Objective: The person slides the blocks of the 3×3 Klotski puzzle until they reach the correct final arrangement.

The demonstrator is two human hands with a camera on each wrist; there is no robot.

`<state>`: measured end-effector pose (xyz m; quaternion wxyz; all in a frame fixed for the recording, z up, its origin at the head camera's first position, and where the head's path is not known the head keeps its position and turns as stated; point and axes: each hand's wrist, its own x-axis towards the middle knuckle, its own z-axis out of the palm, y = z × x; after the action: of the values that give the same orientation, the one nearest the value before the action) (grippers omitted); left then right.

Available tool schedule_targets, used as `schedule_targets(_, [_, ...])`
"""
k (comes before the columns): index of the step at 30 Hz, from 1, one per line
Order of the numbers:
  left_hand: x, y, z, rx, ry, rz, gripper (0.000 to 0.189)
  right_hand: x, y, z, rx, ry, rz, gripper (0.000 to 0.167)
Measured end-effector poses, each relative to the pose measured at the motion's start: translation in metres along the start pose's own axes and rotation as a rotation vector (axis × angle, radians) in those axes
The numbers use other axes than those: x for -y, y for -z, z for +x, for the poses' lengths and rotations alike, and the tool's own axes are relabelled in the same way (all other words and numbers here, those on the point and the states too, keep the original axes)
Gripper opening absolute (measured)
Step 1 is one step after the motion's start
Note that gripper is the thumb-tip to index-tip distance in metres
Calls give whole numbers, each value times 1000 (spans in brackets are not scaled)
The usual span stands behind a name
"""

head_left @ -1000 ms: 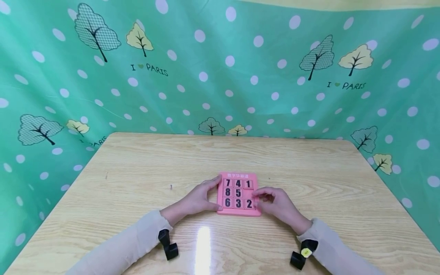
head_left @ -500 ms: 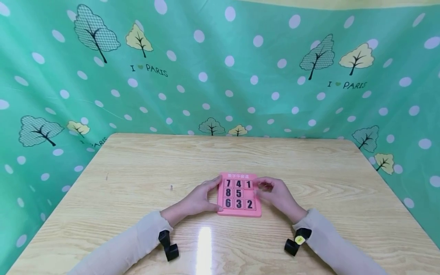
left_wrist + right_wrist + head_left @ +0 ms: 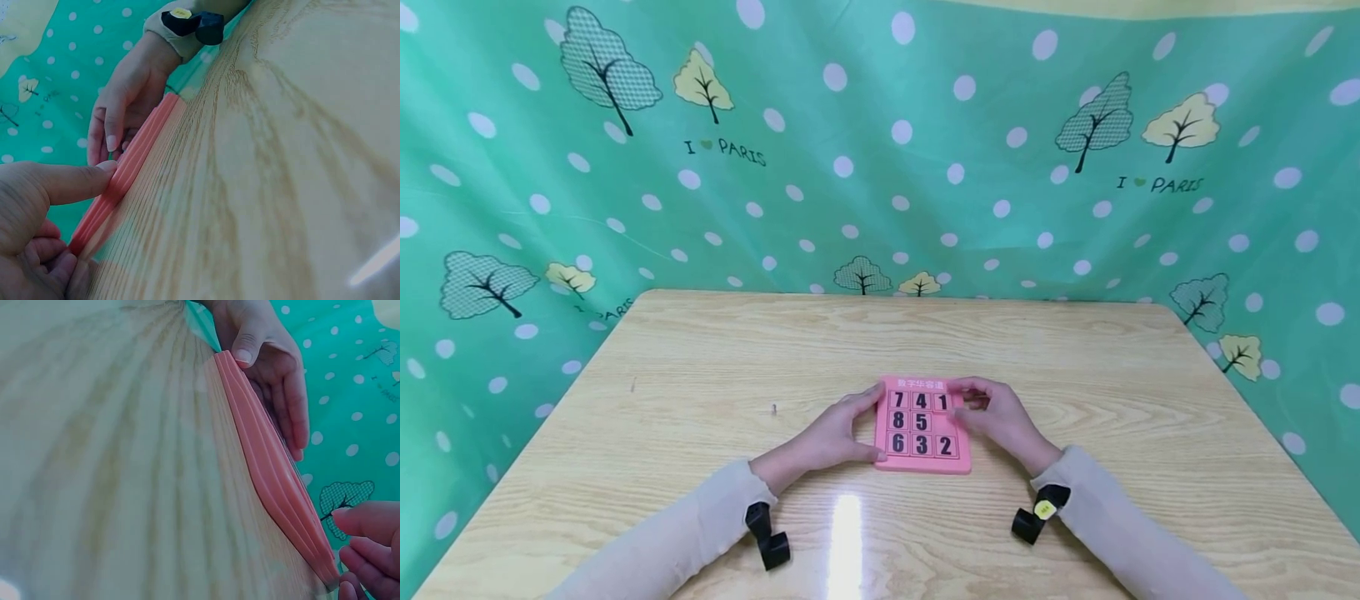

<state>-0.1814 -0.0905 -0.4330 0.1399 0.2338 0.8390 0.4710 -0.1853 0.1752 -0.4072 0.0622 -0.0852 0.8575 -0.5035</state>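
Note:
A pink number slide puzzle [image 3: 953, 423] lies flat on the table, its black-numbered tiles reading 7 4 1, then 8 5 and a vacant cell, then 6 3 2. My left hand [image 3: 827, 432] holds the puzzle's left side, thumb at the near corner and fingers at the far corner. Over the right edge, beside the 1 tile [image 3: 942, 402], my right hand [image 3: 1003, 419] has its index finger near the top right corner and its thumb near the vacant cell. The right wrist view shows that thumb [image 3: 365, 520] apart from the fingers; the tile faces are hidden there.
The wood-grain table [image 3: 737, 350] reaches back to a green dotted curtain [image 3: 805, 167] printed with trees. A tiny dark speck [image 3: 773, 409] lies left of the puzzle. Black wrist cameras [image 3: 769, 537] are strapped over both sleeves.
My right hand has moved away from me along the puzzle's right edge, from beside the 2 tile to beside the 1 tile. The tile order and my left hand stay as they were.

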Motion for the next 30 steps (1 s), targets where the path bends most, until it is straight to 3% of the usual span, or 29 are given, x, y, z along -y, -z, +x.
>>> schedule_targets(6, [0,-1,0,2,-2,10,96,-24,-3,11,-2,5,18,38])
schedule_targets(15, [0,0,1,4,-11,11,96,-1,1,1,-1,20,22,33])
schedule_targets(23, [-1,0,0,3,-14,14,95,-24,-2,7,-11,12,10,34])
schedule_targets(30, [0,0,1,-2,-18,7,95,-26,-4,6,-16,11,-9,31])
